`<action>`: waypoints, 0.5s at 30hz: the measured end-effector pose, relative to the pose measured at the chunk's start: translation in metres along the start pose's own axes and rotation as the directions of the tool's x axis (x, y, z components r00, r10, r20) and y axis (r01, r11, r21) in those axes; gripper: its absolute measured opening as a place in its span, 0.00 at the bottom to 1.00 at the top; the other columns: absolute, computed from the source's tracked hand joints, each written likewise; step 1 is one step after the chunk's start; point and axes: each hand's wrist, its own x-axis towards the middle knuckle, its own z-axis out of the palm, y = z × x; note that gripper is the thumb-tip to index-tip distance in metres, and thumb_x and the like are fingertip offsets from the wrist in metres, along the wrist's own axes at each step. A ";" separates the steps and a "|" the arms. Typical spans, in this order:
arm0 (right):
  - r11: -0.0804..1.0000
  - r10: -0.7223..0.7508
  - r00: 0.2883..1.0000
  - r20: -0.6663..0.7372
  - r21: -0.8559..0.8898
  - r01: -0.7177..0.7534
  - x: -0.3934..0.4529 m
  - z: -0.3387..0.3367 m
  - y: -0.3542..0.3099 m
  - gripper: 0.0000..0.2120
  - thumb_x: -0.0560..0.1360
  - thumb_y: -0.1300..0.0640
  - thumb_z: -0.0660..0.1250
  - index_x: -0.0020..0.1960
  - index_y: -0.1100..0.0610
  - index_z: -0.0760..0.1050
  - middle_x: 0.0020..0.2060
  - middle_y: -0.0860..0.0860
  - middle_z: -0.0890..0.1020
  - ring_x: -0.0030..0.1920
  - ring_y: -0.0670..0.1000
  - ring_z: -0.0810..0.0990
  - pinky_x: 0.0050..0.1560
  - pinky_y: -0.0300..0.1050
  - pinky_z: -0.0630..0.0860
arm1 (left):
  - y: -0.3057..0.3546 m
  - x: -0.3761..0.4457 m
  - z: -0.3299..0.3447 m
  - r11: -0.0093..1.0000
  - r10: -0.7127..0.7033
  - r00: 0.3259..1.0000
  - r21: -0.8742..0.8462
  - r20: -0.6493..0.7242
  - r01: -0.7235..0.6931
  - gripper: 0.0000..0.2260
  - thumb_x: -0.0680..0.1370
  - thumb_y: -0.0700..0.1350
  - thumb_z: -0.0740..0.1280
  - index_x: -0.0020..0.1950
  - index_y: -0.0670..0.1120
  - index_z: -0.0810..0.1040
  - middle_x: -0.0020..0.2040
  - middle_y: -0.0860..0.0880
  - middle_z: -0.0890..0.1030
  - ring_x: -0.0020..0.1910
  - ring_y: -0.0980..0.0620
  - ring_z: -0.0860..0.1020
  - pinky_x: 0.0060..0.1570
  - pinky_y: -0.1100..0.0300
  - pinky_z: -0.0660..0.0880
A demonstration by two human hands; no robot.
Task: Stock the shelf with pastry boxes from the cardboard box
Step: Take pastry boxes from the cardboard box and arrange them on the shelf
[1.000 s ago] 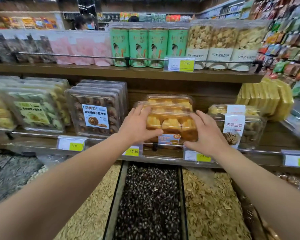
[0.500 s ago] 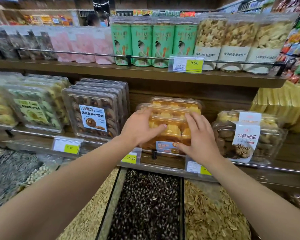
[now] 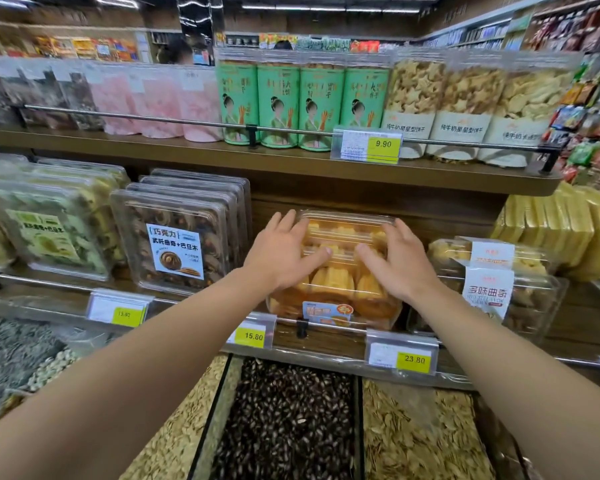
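Two clear pastry boxes of golden pastries stand stacked on the lower shelf. The front pastry box carries a small label at its lower edge. My left hand and my right hand press on the rear pastry box from its two sides, fingers spread over the clear lid and thumbs pointing inward. The cardboard box is out of view.
Chocolate cookie boxes stand just left of the pastries and mixed cookie boxes just right. The upper shelf overhangs with green cans and biscuit jars. Open seed bins lie below my arms. Price tags line the rail.
Both hands have slid up from the front box's sides to the upper rear box, and the boxes sit further back on the shelf.
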 end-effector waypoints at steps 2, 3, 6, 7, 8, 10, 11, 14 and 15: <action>0.997 0.042 0.999 0.030 -0.073 -0.039 0.011 0.000 -0.005 0.42 0.76 0.29 0.54 0.80 0.55 0.54 0.80 0.53 0.52 0.79 0.55 0.50 0.77 0.54 0.54 | -0.001 0.008 0.001 1.000 -0.016 0.998 -0.013 0.057 0.016 0.44 0.72 0.74 0.49 0.79 0.46 0.56 0.79 0.42 0.56 0.79 0.42 0.50 0.76 0.45 0.52; 0.991 0.068 0.997 0.043 -0.116 -0.063 0.015 0.000 -0.007 0.43 0.75 0.27 0.52 0.80 0.55 0.55 0.80 0.54 0.54 0.79 0.56 0.52 0.76 0.54 0.56 | -0.002 0.010 0.002 0.999 -0.022 0.997 -0.033 0.071 0.025 0.45 0.71 0.75 0.49 0.79 0.46 0.55 0.79 0.43 0.55 0.79 0.43 0.49 0.76 0.46 0.52; 0.974 0.132 0.988 0.086 -0.197 -0.113 0.021 0.001 -0.011 0.43 0.74 0.26 0.48 0.79 0.54 0.57 0.79 0.54 0.57 0.76 0.58 0.61 0.70 0.55 0.65 | -0.003 0.008 0.004 0.996 -0.019 0.997 -0.081 0.077 0.026 0.40 0.75 0.70 0.54 0.80 0.47 0.53 0.80 0.44 0.53 0.79 0.43 0.47 0.77 0.48 0.50; 0.972 0.129 0.988 0.091 -0.207 -0.108 0.022 0.001 -0.012 0.43 0.75 0.26 0.48 0.79 0.54 0.57 0.79 0.54 0.57 0.76 0.58 0.63 0.69 0.54 0.66 | -0.002 0.008 0.004 0.996 -0.013 0.998 -0.084 0.068 0.019 0.39 0.76 0.69 0.55 0.80 0.47 0.53 0.80 0.44 0.53 0.79 0.43 0.47 0.76 0.48 0.49; 0.973 0.116 0.989 0.095 -0.213 -0.094 0.022 0.000 -0.012 0.42 0.75 0.26 0.49 0.79 0.54 0.58 0.79 0.54 0.58 0.75 0.58 0.64 0.68 0.54 0.67 | -0.001 0.007 0.004 0.997 -0.007 0.998 -0.081 0.058 0.011 0.39 0.76 0.69 0.56 0.80 0.47 0.53 0.80 0.44 0.53 0.79 0.43 0.47 0.76 0.49 0.49; 0.975 0.091 0.990 0.103 -0.210 -0.068 0.024 0.000 -0.011 0.41 0.76 0.27 0.50 0.79 0.53 0.58 0.78 0.53 0.60 0.74 0.58 0.65 0.67 0.54 0.67 | -0.002 0.008 0.003 0.998 0.001 0.999 -0.069 0.053 0.002 0.40 0.76 0.69 0.56 0.79 0.46 0.53 0.80 0.44 0.53 0.79 0.43 0.47 0.76 0.49 0.50; 0.978 0.081 0.991 0.107 -0.201 -0.058 0.025 0.000 -0.009 0.41 0.76 0.27 0.50 0.78 0.53 0.58 0.78 0.53 0.62 0.74 0.57 0.65 0.68 0.54 0.67 | -0.002 0.008 0.003 0.997 0.002 0.999 -0.071 0.055 0.002 0.40 0.76 0.69 0.56 0.79 0.46 0.54 0.80 0.44 0.53 0.79 0.43 0.47 0.76 0.49 0.50; 0.984 0.063 0.992 0.112 -0.171 -0.043 0.027 0.001 -0.006 0.40 0.75 0.27 0.51 0.79 0.51 0.59 0.77 0.52 0.64 0.74 0.56 0.65 0.69 0.53 0.66 | -0.001 0.007 0.003 0.998 0.007 0.998 -0.066 0.055 -0.004 0.39 0.76 0.69 0.55 0.79 0.46 0.54 0.80 0.44 0.54 0.79 0.43 0.48 0.77 0.48 0.51; 0.986 0.061 0.992 0.110 -0.160 -0.043 0.027 0.001 -0.006 0.39 0.76 0.28 0.52 0.79 0.51 0.59 0.76 0.52 0.65 0.74 0.56 0.65 0.69 0.52 0.66 | -0.001 0.007 0.003 0.998 0.010 0.999 -0.063 0.053 -0.007 0.39 0.76 0.69 0.55 0.79 0.46 0.54 0.80 0.44 0.54 0.79 0.43 0.48 0.77 0.48 0.51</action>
